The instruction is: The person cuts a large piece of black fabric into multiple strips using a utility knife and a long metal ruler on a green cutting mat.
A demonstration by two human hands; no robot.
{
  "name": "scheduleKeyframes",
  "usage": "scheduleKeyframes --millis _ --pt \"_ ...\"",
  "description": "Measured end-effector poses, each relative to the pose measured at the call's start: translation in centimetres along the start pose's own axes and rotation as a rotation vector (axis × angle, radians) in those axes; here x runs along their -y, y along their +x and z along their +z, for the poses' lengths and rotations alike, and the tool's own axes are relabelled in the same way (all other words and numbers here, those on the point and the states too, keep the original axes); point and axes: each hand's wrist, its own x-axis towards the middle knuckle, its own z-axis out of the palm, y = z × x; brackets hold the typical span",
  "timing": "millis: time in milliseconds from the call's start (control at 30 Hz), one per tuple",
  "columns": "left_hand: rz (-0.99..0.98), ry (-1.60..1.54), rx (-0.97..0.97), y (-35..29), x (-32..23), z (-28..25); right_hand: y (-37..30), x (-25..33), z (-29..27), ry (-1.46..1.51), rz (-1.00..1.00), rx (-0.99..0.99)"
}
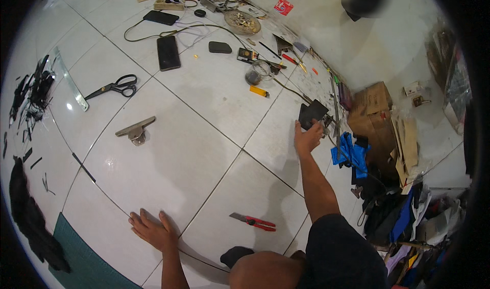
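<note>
My right hand (308, 137) is stretched far out over the white tiled floor and grips a flat black rectangular piece (312, 113) by its lower edge. My left hand (151, 230) lies flat on the floor near me, fingers spread, holding nothing. A red-handled utility knife (253, 221) lies on the tile between my arms. My bent knee (265, 271) shows at the bottom.
Black scissors (115, 87), a metal clamp-like tool (135, 129), two dark phones (168, 53), a yellow lighter (259, 91) and a long clear ruler (69, 80) lie about. A cardboard box (375, 115), blue cloth (349, 154) and piled scraps crowd the right. A green cutting mat (81, 261) sits lower left.
</note>
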Motion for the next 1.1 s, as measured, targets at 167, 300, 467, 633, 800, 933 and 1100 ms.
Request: scheduleKeyframes --millis 167,300,467,633,800,933,1100 --pt "-0.007 0.003 0.007 -0.2 0.0 0.4 2.0 -3.3 1.5 -0.136 0.059 0.108" --pt "0.018 0.003 -0.028 -0.1 0.7 0.6 0.9 0.6 2.3 -0.04 -0.354 -0.118" --pt "0.008 -0.004 0.002 0.1 0.1 0.0 4.2 9.8 4.7 0.329 -0.452 0.115" --pt "-0.023 0.017 0.039 0.1 -0.6 -0.1 9.4 13.0 6.6 0.292 0.012 0.068" --pt "-0.002 0.012 0.033 -0.1 -0.3 0.3 13.3 16.0 6.0 0.406 -0.05 0.05" --pt "0.0 0.081 0.06 0.2 -0.2 -0.1 13.4 23.3 4.2 0.285 -0.244 0.36" --pt "0.059 0.105 -0.013 0.0 0.3 0.6 11.0 32.2 5.1 -0.213 -0.484 0.548"
